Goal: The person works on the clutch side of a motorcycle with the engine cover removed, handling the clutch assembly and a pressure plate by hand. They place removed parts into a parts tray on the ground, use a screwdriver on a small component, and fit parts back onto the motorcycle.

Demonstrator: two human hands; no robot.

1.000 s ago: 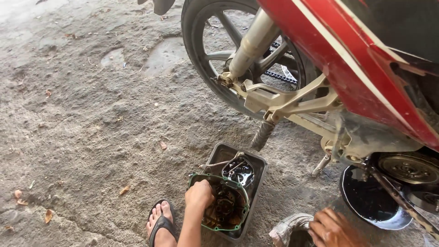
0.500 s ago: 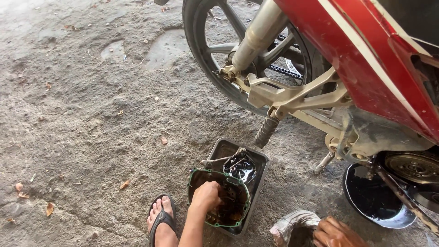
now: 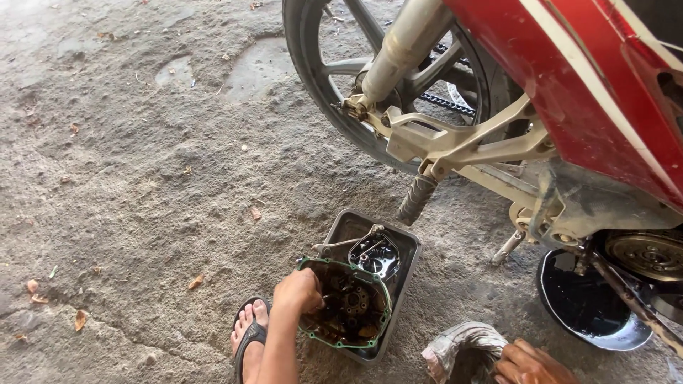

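Now we're settling the cover (image 3: 348,306) lower into the tray (image 3: 409,249); left hand (image 3: 299,290) gripping its rim, right hand (image 3: 526,361) clutching the rag (image 3: 459,341).

lying open to the left of the tray (image 3: 340,231): bare ground (image 3: 142,185). crowding the right: footpeg (image 3: 416,199), wheel (image 3: 313,78), oil pan (image 3: 590,313). sitting just beside the tray's near-left corner: foot (image 3: 249,331).

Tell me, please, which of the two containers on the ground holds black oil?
The round dark basin under the engine; the rectangular grey metal tray holds engine parts instead.
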